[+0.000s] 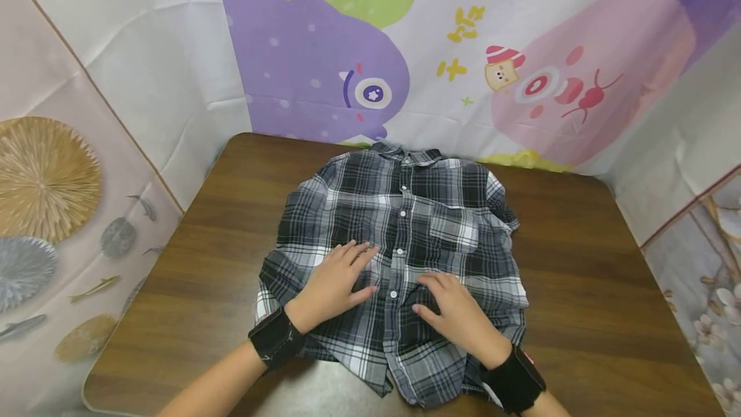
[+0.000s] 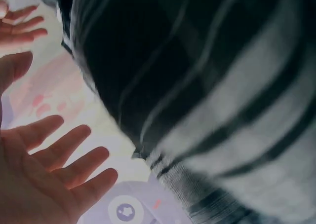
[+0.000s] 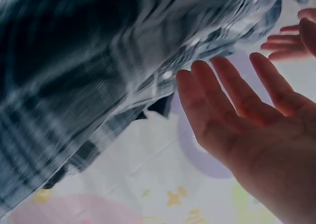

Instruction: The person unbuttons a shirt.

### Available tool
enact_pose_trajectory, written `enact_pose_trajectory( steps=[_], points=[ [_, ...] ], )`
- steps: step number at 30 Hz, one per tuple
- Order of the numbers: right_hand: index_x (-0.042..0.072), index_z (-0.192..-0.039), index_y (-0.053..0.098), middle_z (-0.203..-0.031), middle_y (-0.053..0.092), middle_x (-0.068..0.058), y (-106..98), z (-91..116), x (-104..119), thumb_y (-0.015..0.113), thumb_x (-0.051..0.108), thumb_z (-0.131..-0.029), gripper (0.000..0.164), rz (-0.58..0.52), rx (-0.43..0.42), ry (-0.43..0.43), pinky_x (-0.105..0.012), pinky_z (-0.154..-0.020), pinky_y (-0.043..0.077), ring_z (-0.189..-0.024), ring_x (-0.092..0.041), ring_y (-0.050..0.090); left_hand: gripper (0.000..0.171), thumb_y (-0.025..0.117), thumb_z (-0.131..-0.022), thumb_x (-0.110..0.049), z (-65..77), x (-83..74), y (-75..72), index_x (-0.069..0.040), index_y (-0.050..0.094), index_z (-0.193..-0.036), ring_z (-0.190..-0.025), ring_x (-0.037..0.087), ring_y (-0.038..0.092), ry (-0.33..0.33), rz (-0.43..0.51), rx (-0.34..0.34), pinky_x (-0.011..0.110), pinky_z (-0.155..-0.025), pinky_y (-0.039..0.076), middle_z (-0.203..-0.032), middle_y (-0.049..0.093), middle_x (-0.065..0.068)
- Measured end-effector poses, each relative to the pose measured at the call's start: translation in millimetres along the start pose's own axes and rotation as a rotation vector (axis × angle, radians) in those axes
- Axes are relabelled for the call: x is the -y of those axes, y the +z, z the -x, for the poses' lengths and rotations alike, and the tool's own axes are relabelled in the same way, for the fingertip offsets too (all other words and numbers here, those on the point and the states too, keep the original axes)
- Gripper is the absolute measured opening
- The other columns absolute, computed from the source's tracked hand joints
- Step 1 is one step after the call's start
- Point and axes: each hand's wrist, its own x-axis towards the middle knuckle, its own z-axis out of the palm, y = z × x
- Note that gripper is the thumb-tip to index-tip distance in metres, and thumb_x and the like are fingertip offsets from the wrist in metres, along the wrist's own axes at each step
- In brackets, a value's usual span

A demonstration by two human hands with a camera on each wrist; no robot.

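In the head view we see a plaid shirt [image 1: 396,269] in black, grey and white spread across the middle of the frame, front side up on a brown worktop [image 1: 202,275]. Its collar [image 1: 408,157] points to the top of the frame, a row of white buttons runs down the front, and a chest pocket [image 1: 454,227] sits right of the buttons. The hem hangs unevenly toward the lower middle, and the cloth is wrinkled.

The left hand [image 1: 332,282] is over the shirt just left of the buttons, palm down, grasping nothing, its fingers extended and its thumb held wide. The right hand [image 1: 457,314] is over the lower right of the shirt, also without a grip, fingers slightly bent and thumb apart. From the left wrist we find a gap between that hand and the cloth; from the right wrist, the fingertips come near the shirt's outline, and we cannot tell whether they touch. Each wrist wears a black band [image 1: 278,340]. Behind the worktop, at the top of the frame, we see a cartoon backdrop [image 1: 428,24].
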Motion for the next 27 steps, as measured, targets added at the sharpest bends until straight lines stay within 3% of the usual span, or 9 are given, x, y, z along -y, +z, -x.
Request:
enact_pose_trajectory(
  steps=[4,9,14,19,23,27],
  points=[
    [0.008,-0.118,0.059,-0.116,0.058,-0.006,12,5,14,0.07,0.033,-0.082,0.045,0.04,-0.053,-0.037,-0.043,-0.091,0.044,-0.107,-0.024,0.053,0.064,0.066,-0.084,-0.042,11.5,-7.4,3.6,-0.009,0.046,-0.136,-0.122,0.034,0.049,0.052,-0.021,-0.098,0.049,-0.101,0.039,-0.13,0.053,0.013],
    [0.008,-0.11,0.059,-0.103,0.058,-0.003,27,4,28,0.068,0.037,-0.083,0.041,0.04,-0.063,-0.015,-0.035,-0.079,0.047,-0.092,-0.017,0.054,0.062,0.066,-0.083,-0.041,22.9,-16.0,7.8,-0.009,0.049,-0.134,-0.118,0.03,0.053,0.076,-0.02,-0.151,0.044,-0.1,0.041,-0.126,0.057,0.011],
    [0.008,-0.098,0.054,-0.085,0.056,0.0,42,-3,34,0.066,0.045,-0.082,0.043,0.024,-0.092,0.056,-0.026,-0.06,0.043,-0.072,-0.011,0.05,0.058,0.063,-0.086,-0.041,32.8,-21.3,13.6,-0.011,0.049,-0.133,-0.118,0.025,0.052,0.057,-0.012,-0.126,0.041,-0.102,0.04,-0.125,0.057,0.007],
    [0.007,-0.092,0.051,-0.072,0.055,-0.001,53,-10,34,0.068,0.048,-0.079,0.046,0.079,-0.1,0.097,-0.023,-0.046,0.037,-0.056,-0.012,0.051,0.056,0.062,-0.087,-0.039,38.3,-23.8,17.1,-0.012,0.049,-0.134,-0.115,0.021,0.053,0.041,0.0,-0.112,0.038,-0.101,0.041,-0.124,0.057,0.004],
    [0.001,-0.095,0.052,-0.07,0.059,-0.007,58,-13,35,0.07,0.047,-0.078,0.053,0.095,-0.064,0.129,-0.025,-0.043,0.039,-0.054,-0.016,0.054,0.053,0.063,-0.087,-0.035,40.0,-24.9,17.2,-0.013,0.049,-0.134,-0.114,0.019,0.054,0.02,0.018,-0.098,0.036,-0.097,0.044,-0.124,0.057,0.003],
    [0.0,-0.097,0.053,-0.073,0.061,-0.009,61,-16,37,0.07,0.042,-0.079,0.049,0.078,-0.03,0.153,-0.028,-0.043,0.041,-0.055,-0.019,0.057,0.052,0.063,-0.087,-0.032,41.8,-24.8,16.3,-0.015,0.05,-0.133,-0.114,0.019,0.054,-0.003,0.034,-0.088,0.036,-0.094,0.046,-0.124,0.057,0.003]
  ],
)
